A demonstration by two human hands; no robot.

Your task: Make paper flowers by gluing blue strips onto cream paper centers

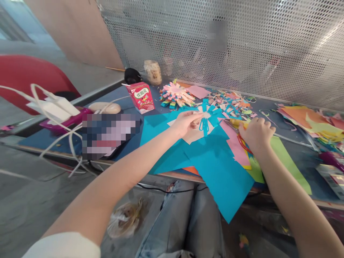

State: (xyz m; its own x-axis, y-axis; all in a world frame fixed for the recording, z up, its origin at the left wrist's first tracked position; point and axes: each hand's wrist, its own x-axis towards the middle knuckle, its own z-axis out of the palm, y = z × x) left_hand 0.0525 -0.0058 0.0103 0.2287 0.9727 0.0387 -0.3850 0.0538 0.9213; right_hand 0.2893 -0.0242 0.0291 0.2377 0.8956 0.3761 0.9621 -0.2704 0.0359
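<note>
My left hand (187, 123) pinches a blue paper flower (205, 123) near its pale centre. Its cut strips and loops spread out above a pale pink paper (194, 134) and large blue sheets (172, 152). My right hand (257, 133) is closed, fingers curled, around a slim yellow tube-like thing (236, 123) that points left towards the flower; most of it is hidden in the fist. Red-handled scissors (244, 144) lie just below that hand, on pink paper (236, 145), and the hand partly covers them.
A finished-looking fringed paper flower (177, 94) and cut scraps (233, 102) lie behind. A red drink carton (141, 97), a jar (153, 72), and a purple box with white cables (64, 116) stand left. Coloured paper (309, 120) is piled right. A perforated metal panel (242, 61) closes off the back.
</note>
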